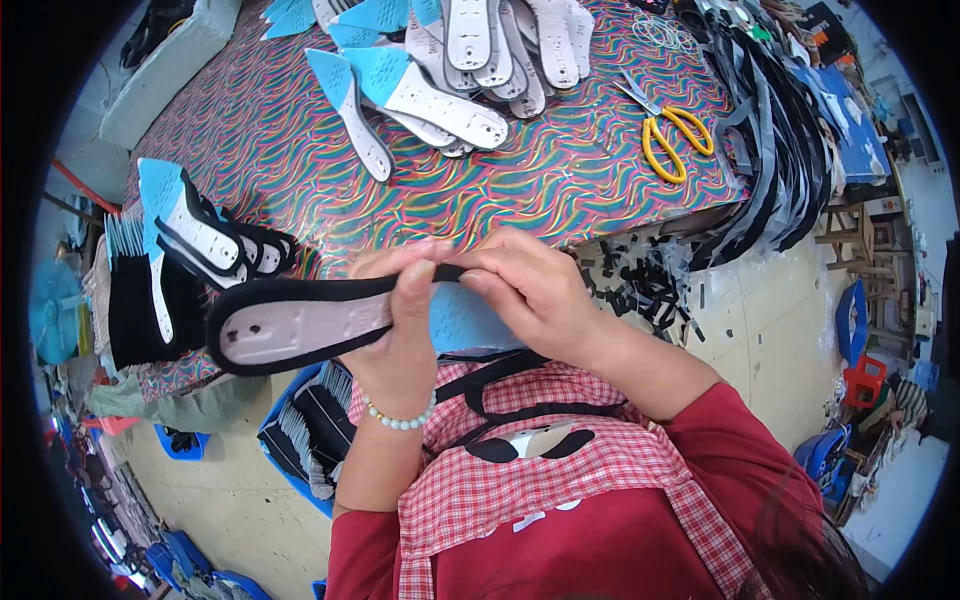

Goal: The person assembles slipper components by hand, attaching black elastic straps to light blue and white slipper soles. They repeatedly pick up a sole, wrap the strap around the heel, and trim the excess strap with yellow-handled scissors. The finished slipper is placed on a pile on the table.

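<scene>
2-handed grip on a black-edged insole (300, 335)

A patterned table (560, 185) lies beyond the grip, black strips (785, 130) far to the right, a heap of blue-and-white insoles (440, 105) straight ahead. The held insole projects left of the grip: the left hand (400, 315) clasps its middle, the right hand (540, 295) pinches its black edging (450, 272). Yellow-handled scissors (675, 138) lie beyond, rightward.

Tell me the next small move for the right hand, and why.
Perhaps the right hand should press the black edging slightly farther along the blue end: it pinches the rim there, and the left hand grips the insole around mid-length, which should steady it.
</scene>
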Tool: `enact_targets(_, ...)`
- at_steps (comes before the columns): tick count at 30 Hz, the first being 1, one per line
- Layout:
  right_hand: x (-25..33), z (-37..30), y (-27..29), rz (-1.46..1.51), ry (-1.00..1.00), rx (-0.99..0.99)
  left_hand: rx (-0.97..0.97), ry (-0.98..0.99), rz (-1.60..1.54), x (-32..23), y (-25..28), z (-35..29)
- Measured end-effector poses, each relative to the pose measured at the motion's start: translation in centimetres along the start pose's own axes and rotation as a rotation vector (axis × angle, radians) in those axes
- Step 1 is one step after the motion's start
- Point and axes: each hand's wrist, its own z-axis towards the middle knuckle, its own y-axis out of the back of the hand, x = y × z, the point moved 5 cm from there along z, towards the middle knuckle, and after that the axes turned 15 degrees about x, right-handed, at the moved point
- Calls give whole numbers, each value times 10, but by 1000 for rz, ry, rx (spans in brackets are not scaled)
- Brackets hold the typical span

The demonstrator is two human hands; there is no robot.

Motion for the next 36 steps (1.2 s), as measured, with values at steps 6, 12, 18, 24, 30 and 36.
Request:
enact_targets(6,-3,4,8,-97,97,-153,263,266,-169,13,-4,12)
enact_targets(12,-3,1,3,-107,-29,273,108,440,-262,26,20,5)
enact_targets(18,-33,-15,101,-202,-244,287,460,659,-416,-3,90,-50)
enact_targets(24,-141,-63,218,-949,-650,-66,-14,179,-928,-62,159,-45)
enact_targets(30,-129,-65,222,-816,-806,74,-95,695,-592,26,51,-9)
enact_targets(36,-116,-79,198,-63,-798,-140,-12,660,-700,49,16,24)
